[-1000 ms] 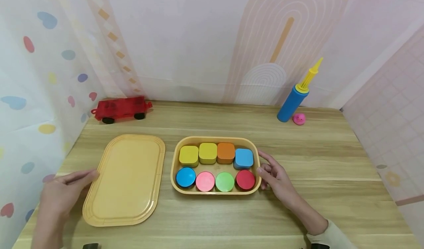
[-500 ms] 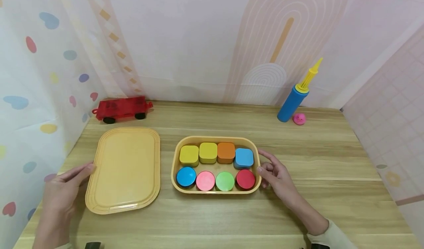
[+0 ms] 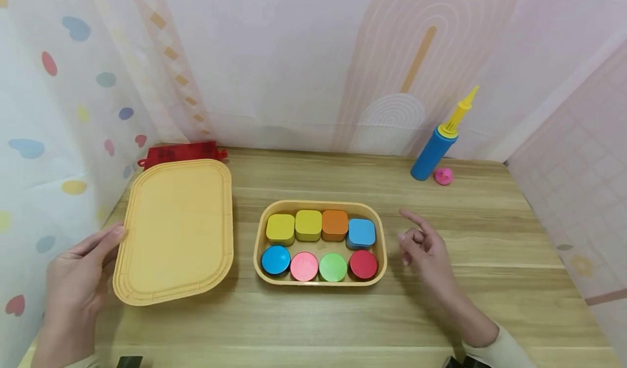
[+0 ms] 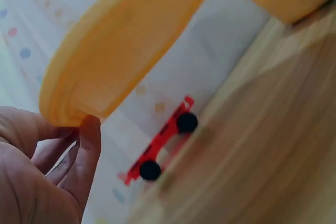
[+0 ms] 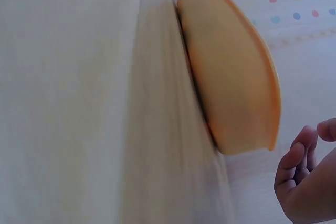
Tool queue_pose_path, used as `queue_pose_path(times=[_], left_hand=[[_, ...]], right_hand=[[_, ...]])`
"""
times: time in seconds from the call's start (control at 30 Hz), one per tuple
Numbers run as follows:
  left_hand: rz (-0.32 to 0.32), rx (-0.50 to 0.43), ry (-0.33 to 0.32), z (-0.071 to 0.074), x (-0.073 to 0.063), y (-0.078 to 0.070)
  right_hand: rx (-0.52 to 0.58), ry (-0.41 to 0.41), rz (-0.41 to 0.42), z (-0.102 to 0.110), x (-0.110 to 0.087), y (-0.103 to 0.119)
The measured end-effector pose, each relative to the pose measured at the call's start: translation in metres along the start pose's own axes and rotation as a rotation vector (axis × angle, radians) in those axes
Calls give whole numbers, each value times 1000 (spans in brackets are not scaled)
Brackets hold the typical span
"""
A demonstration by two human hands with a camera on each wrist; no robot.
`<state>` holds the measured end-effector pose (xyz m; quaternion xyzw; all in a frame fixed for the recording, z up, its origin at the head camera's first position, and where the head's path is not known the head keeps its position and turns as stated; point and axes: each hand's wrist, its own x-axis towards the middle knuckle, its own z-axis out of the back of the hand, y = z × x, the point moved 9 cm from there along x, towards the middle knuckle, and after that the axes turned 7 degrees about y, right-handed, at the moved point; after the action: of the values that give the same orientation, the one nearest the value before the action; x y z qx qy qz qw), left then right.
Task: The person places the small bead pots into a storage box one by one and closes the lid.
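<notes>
My left hand [image 3: 80, 281] pinches a flat yellow lid [image 3: 176, 229] by its left edge, thumb on top. In the left wrist view the lid [image 4: 126, 40] is raised above the table and tilted, with fingers beneath its edge. A yellow box [image 3: 320, 282] stands on the table to the right of it. Inside are a back row of rounded square pieces, including an orange one [image 3: 335, 222], and a front row of round pieces, including a green one [image 3: 333, 267]. Just right of the box, apart from it, my right hand [image 3: 431, 253] holds nothing, index finger extended and others loosely bent.
A red toy car chassis [image 3: 183, 151] with black wheels stands at the back left, partly hidden behind the lid in the head view. At the back right are a blue and yellow hand pump [image 3: 433, 153] and a small pink toy [image 3: 443, 176]. Printed cloth walls enclose the wooden table.
The left hand has lifted the lid off the table and tilted it, now covering part of the red chassis. The right hand has come away from the box's right side.
</notes>
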<state>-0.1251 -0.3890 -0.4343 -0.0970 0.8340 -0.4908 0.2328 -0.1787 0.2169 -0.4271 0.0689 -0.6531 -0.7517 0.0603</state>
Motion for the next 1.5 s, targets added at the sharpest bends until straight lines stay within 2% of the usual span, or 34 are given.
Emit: queue_pose_path(times=[0.2,0.33,0.63,0.97,1.1,1.27,1.5], left_hand=[[26,-23,235,-43,-4,-5],[62,20,374,-73,-8,1],[157,277,572,-143,-23,36],[174,471,706,-197,-36,53],[137,578,761,-214,-43,58],[108,661,796,-227,-48,65],[146,655,846,-237,-54,76]], right_hand=[[-30,-10,111,8,1,19],[-42,11,166,7,4,31],[-72,84,151,-2,12,52],[-40,228,125,-20,28,55],[17,303,109,-30,34,54],[48,366,57,-40,38,49],[79,374,-55,-45,36,40]])
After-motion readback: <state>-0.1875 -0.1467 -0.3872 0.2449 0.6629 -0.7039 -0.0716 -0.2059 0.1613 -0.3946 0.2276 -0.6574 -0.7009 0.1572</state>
